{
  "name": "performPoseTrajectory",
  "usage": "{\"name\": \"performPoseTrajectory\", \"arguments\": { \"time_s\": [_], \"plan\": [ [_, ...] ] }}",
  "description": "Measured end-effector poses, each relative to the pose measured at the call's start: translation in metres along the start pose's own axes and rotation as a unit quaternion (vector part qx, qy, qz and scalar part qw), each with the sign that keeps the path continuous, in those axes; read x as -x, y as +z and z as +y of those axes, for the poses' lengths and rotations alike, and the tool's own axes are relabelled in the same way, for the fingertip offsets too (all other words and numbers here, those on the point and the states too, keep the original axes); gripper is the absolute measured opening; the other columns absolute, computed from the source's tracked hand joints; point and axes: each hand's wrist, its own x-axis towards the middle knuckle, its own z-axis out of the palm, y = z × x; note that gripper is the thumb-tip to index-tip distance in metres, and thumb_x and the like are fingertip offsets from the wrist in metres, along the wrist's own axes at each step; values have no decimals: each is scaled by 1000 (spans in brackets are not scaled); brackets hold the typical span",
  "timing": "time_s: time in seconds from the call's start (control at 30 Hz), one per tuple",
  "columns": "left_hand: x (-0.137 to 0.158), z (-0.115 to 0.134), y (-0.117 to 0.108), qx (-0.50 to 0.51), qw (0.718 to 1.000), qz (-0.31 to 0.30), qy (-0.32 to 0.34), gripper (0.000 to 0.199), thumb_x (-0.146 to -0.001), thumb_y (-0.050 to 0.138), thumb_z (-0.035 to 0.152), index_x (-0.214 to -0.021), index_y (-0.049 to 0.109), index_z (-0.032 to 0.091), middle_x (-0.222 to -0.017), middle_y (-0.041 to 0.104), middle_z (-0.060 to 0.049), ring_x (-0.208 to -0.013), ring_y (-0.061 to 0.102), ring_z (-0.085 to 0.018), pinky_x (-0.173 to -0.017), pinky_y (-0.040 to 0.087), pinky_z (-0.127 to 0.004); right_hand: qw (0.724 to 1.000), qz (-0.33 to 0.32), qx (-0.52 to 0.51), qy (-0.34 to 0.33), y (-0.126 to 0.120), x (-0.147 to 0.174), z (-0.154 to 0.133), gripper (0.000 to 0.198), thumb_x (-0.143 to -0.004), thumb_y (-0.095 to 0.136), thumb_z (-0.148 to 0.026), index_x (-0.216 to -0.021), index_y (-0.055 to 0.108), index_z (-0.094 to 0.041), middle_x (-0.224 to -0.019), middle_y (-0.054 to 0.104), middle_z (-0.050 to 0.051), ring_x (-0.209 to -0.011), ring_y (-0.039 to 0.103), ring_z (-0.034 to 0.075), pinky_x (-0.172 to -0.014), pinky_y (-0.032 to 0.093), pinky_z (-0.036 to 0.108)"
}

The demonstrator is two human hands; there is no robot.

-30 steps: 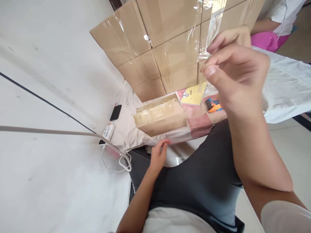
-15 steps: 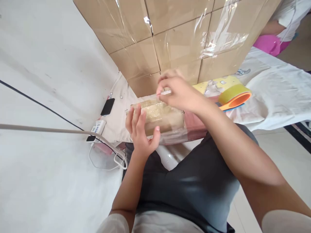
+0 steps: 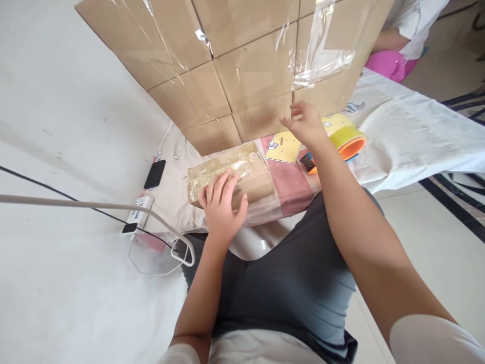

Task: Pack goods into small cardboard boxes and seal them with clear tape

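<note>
A small cardboard box (image 3: 250, 174) wrapped in clear tape lies on a patterned cloth (image 3: 291, 179) in front of me. My left hand (image 3: 222, 205) rests flat on its near left part, fingers spread. My right hand (image 3: 305, 124) is raised to the right of the box, fingers loosely apart, next to a tape roll in an orange dispenser (image 3: 346, 141). Whether it pinches a tape end I cannot tell.
A tall stack of cardboard cartons (image 3: 242, 60) covered with clear film stands behind the box. A black phone (image 3: 154, 174) and a white power strip with cables (image 3: 138, 215) lie at the left. Another person in pink (image 3: 394, 55) sits at the far right by a white sheet (image 3: 417, 136).
My left hand moved from beside the box onto its top. My right hand left the box and went right toward the tape roll. The camera tilted.
</note>
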Motion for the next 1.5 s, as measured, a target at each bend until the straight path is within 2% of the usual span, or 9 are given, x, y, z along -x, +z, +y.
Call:
{"name": "performPoseTrajectory", "arguments": {
  "time_s": [0.17,0.3,0.47,0.57,0.77,0.9,1.2,1.37,1.5],
  "plan": [
    [-37,-1,-7,32,998,-43,37,58,-96,60,40,-149,53,17,-159,51,-16,-147,48,-33,-123,31,-50,989,-139,-50,-8,3,56,-42,59,-92,65,-55,-133,65,-13,-133,68,17,-126,63,31,-114,48,53],
    [-37,-12,2,79,974,-171,129,44,-102,54,30,-144,60,20,-147,63,-11,-140,58,-29,-117,43,-46,942,-304,-138,19,2,102,-62,84,-97,53,-68,-165,31,-22,-168,38,13,-154,39,29,-128,30,51],
    [-26,-23,-3,135,974,-56,173,29,-103,51,24,-121,74,27,-128,76,-5,-125,69,-23,-109,50,-40,926,-343,-160,5,0,115,-52,104,-87,67,-69,-169,18,-27,-176,18,9,-159,30,31,-130,25,53],
    [-53,-25,-10,104,991,-9,83,34,-101,56,35,-131,68,23,-140,69,-10,-135,61,-27,-115,45,-43,918,-370,-140,3,3,106,-49,121,-79,77,-69,-170,10,-26,-176,12,11,-158,30,34,-129,28,53],
    [-131,-37,-9,65,939,-336,-13,49,-90,64,61,-122,69,23,-124,74,-9,-110,69,-30,-94,52,-39,921,-384,-65,-25,14,89,-49,144,-65,91,-59,-170,0,-22,-176,13,15,-161,25,35,-132,23,47],
    [-140,-42,-6,112,921,-372,-31,49,-99,46,64,-123,67,26,-112,75,-6,-100,69,-25,-89,50,-35,919,-386,-60,-46,15,89,-48,144,-64,92,-57,-170,1,-21,-176,11,16,-162,21,34,-132,21,46],
    [-124,-32,16,96,956,-278,-1,33,-95,59,51,-84,68,21,-87,72,-8,-87,68,-27,-85,50,-36,918,-376,-124,-28,7,105,-55,141,-65,94,-41,-170,4,-17,-169,30,22,-152,42,34,-126,34,45],
    [-99,-13,-30,126,989,-66,31,26,-102,46,32,-102,70,23,-101,70,-9,-100,68,-24,-90,54,-38,921,-358,-155,10,12,108,-51,138,-62,95,-37,-170,9,-28,-165,37,16,-138,57,31,-117,46,45],
    [-42,0,-81,186,951,38,246,33,-89,63,23,-117,73,36,-96,74,-7,-84,71,-23,-76,60,-39,920,-352,-172,27,12,108,-51,128,-62,91,-31,-168,19,-37,-153,53,10,-123,66,28,-105,55,43]
  ]
}}
